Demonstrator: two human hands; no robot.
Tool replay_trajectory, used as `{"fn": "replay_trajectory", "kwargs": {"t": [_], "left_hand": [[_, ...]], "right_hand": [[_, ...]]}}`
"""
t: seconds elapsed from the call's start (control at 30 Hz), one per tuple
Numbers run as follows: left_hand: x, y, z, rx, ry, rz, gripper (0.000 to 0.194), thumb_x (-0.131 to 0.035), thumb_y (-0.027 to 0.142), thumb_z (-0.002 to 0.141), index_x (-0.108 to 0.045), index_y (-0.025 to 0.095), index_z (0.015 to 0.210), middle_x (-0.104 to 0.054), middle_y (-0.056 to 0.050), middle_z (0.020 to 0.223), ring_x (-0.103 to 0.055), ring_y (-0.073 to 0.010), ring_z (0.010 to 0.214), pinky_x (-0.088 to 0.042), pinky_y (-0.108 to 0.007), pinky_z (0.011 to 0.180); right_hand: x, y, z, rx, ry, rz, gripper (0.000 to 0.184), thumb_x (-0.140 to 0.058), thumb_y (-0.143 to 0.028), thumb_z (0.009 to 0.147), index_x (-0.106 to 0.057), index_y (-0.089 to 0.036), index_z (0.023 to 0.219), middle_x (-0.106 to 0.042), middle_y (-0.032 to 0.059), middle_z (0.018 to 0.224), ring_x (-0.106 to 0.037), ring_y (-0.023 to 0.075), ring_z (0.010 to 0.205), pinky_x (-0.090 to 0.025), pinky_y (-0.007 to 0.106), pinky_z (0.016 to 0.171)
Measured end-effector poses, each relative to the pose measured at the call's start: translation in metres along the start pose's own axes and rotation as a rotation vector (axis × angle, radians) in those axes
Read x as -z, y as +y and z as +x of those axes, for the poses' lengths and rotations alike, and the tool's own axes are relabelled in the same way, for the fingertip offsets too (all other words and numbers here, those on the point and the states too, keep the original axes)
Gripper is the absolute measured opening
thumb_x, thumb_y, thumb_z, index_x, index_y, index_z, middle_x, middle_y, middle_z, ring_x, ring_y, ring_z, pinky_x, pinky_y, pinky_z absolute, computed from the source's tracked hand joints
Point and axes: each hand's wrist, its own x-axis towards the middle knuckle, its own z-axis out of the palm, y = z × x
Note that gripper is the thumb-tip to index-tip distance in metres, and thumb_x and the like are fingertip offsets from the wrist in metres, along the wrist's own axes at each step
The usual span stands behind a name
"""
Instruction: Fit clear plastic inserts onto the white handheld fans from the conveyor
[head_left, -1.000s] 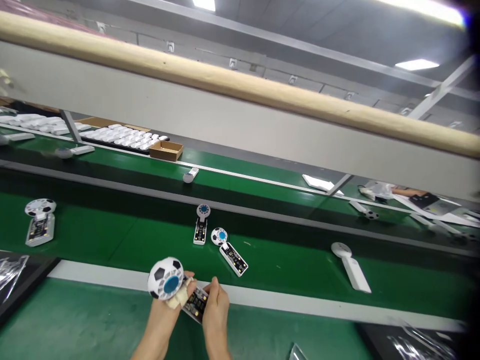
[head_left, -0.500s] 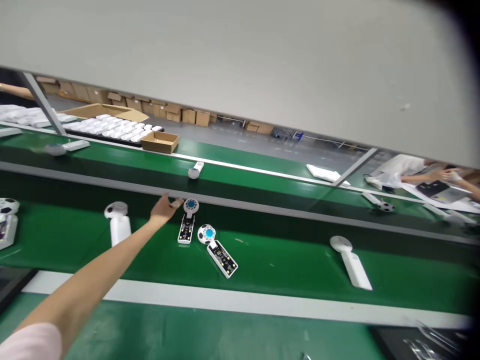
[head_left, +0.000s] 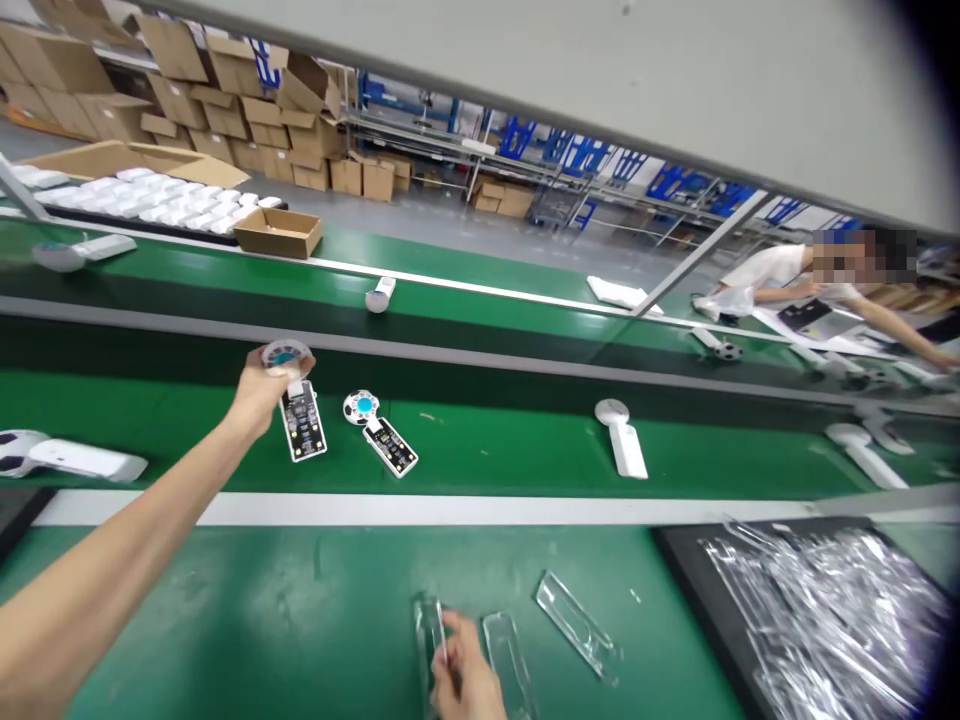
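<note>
My left hand (head_left: pixel 259 395) reaches out over the green belt and is closed on the round head of an open handheld fan unit (head_left: pixel 298 408) with a bare circuit board, lifting it. A second open unit (head_left: pixel 379 430) with a football-patterned head lies just right of it on the belt. Near the bottom edge my right hand (head_left: pixel 461 670) pinches a clear plastic cover (head_left: pixel 427 645) on the green table. Two more clear covers (head_left: pixel 578 626) lie beside it.
A black tray (head_left: pixel 817 600) of clear plastic parts sits at the right. Closed white units (head_left: pixel 621 438) lie along the belt, one at the far left (head_left: pixel 71 458). A cardboard box (head_left: pixel 277 232) and white parts stand beyond. Another person (head_left: pixel 817 285) works at far right.
My left hand closed on the unit it was reaching for and raised it. My right hand came into view on a clear cover. The view tilted down, and the belt's items shifted left.
</note>
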Motion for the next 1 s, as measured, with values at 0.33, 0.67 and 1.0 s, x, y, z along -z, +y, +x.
{"fn": "replay_trajectory", "kwargs": {"t": [0.33,0.67,1.0], "left_hand": [[0.012,-0.006,-0.158,0.413,-0.139,-0.409,0.046,-0.077,0.037,0.055,-0.056,0.018,0.091,-0.067,-0.003,0.08,-0.066,-0.0232,0.074,-0.053,-0.032,0.062],[-0.003,-0.019,-0.196,0.379,-0.027,-0.409,0.05,-0.076,0.043,0.058,-0.055,0.016,0.094,-0.061,-0.002,0.081,-0.057,-0.0159,0.072,-0.045,-0.027,0.063],[-0.048,-0.008,-0.217,0.243,0.086,-0.293,0.06,-0.071,0.05,0.062,-0.049,0.018,0.108,-0.057,-0.003,0.093,-0.05,-0.0124,0.073,-0.04,-0.025,0.063]], "right_hand": [[0.049,-0.043,0.009,0.569,-0.196,-0.618,0.08,-0.043,0.006,0.062,-0.035,-0.021,0.136,-0.034,0.0112,0.142,-0.028,0.0313,0.132,-0.031,0.051,0.104],[0.076,-0.068,0.024,0.835,-0.335,-0.631,0.046,-0.053,-0.017,0.08,-0.044,-0.016,0.125,-0.056,0.0095,0.113,-0.05,0.0222,0.109,-0.038,0.041,0.102],[-0.008,-0.119,0.008,0.574,0.299,-0.39,0.052,-0.036,-0.035,0.09,-0.025,-0.022,0.139,-0.049,0.0124,0.102,-0.05,0.028,0.089,-0.052,0.045,0.069]]}}
